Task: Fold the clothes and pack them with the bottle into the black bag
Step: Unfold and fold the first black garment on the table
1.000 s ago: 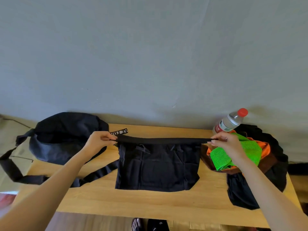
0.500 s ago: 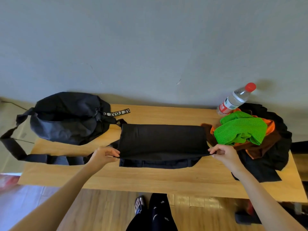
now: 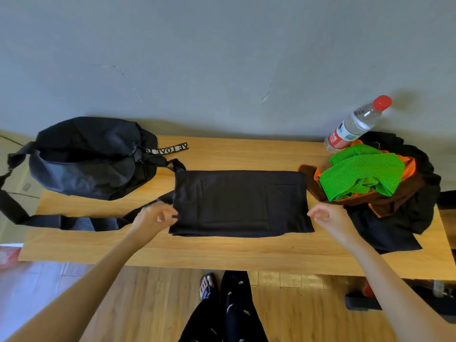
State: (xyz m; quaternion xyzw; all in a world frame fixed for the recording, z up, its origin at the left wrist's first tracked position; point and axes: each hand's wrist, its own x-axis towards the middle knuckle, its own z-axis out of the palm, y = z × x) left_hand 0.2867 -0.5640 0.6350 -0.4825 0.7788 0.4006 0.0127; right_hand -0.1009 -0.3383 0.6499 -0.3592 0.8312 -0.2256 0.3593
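Observation:
A folded black garment lies flat in the middle of the wooden table. My left hand hovers at its left edge with loosely curled fingers, holding nothing. My right hand is just off its right edge, fingers relaxed and empty. The black bag sits at the back left, its strap trailing along the table. A clear water bottle with a red cap leans at the back right, beside a pile of clothes with a green mesh piece on top.
A grey wall runs right behind the table. A black strap with white letters lies beside the bag. Below the table's front edge are the wooden floor and my legs. A dark object stands on the floor at the right.
Both hands folded the garment's top edge down toward me, laid it flat and let go. The view has tilted down.

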